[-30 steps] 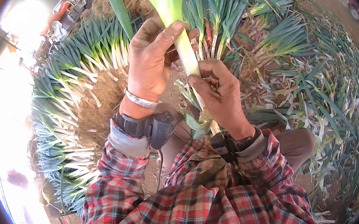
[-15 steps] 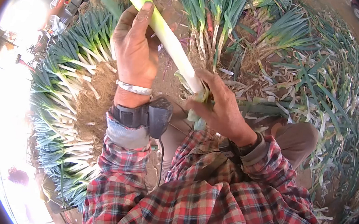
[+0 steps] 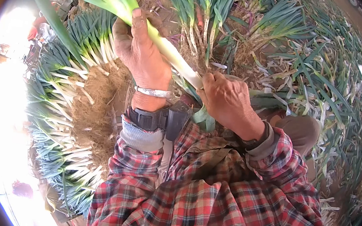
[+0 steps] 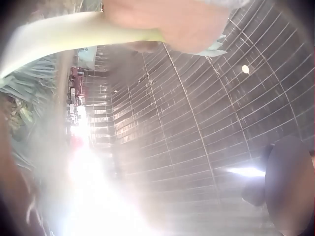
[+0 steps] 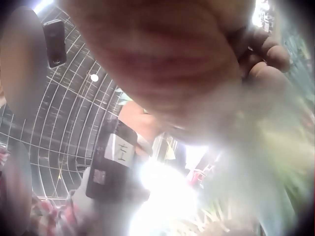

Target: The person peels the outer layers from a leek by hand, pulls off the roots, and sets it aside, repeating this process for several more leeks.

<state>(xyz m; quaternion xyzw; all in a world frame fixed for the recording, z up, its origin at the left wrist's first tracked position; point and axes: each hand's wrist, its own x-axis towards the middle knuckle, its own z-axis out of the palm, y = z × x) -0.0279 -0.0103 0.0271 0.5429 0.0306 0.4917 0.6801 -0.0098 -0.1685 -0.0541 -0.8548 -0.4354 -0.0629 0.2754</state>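
One leek [image 3: 178, 62] slants across the head view, its green leaves at the upper left and its white shaft running down to the right. My left hand [image 3: 145, 58] grips the shaft just below the leaves, thumb lying along it. Curled round the lower end is my right hand [image 3: 231, 99], hiding the root. Loose green leaf strips [image 3: 204, 119] hang below that hand. In the left wrist view the pale shaft [image 4: 54, 35] shows beside the left hand [image 4: 165, 19]. The right wrist view is mostly filled by the right hand [image 5: 162, 59], with glare across it.
Leeks [image 3: 59, 118] lie in a curved row on the left, roots inward. More leek bunches [image 3: 204, 18] stand ahead, another bunch [image 3: 278, 24] beside them. Stripped leaves [image 3: 333, 93] cover the ground on the right. My bent knee [image 3: 298, 129] is at the right.
The right hand has gone from pinching the shaft to gripping its lower end, and peeled strips have moved down with it. My left hand shifted left, then back right and lower.
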